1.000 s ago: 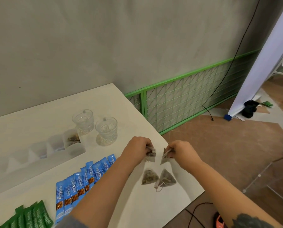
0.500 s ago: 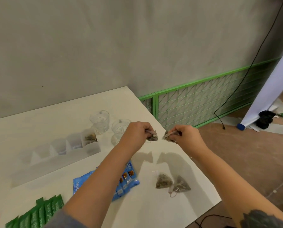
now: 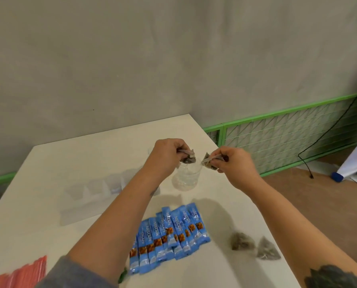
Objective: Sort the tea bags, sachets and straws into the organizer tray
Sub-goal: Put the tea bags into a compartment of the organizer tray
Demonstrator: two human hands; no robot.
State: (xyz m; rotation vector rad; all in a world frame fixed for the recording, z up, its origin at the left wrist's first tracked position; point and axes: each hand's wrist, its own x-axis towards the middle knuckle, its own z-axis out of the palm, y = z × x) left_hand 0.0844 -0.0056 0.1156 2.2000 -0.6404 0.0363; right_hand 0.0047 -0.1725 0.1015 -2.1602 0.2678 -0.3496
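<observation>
Tea-bag step: left hand (image 3: 167, 155) and right hand (image 3: 231, 164) each grip pinching a tea bag (image 3: 189, 159) above the glass (image 3: 186, 178). Next: carry to organizer tray (image 3: 94, 194) at 9 o'clock.

hands: left hand (image 3: 166, 155) and right hand (image 3: 234, 165) lifted up off the table, now over the glass cup (image 3: 186, 177) | tea bags: one pinched in each hand, carried up too | view: swung left, red sachets (image 3: 22, 274) now showing at bottom left
</observation>
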